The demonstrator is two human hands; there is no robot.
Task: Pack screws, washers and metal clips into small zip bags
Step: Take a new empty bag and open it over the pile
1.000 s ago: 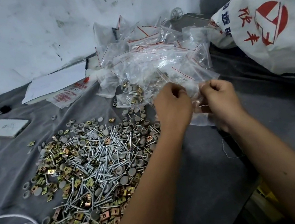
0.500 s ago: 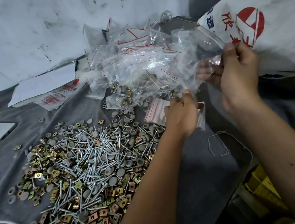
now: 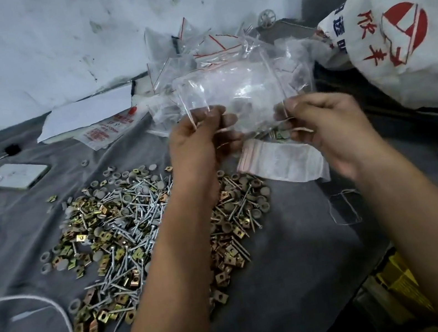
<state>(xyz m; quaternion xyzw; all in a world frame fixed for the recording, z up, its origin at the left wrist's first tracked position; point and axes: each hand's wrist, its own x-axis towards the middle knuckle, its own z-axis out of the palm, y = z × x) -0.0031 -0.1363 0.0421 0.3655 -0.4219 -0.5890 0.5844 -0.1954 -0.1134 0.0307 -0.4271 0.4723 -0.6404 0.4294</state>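
Left hand: fingers curled, pinching left edge of clear zip bag. Right hand: thumb and fingers clamped on right edge. Bag held up above screw pile, crinkly, see-through, glossy. In pile: thin silver screws, round grey washers, square brassy clips. Beside pile, right: flat stack of bags on grey cloth-covered counter.

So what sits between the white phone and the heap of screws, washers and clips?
Head view: only bare grey cloth between the white phone and the heap, apart from one stray washer and clip.
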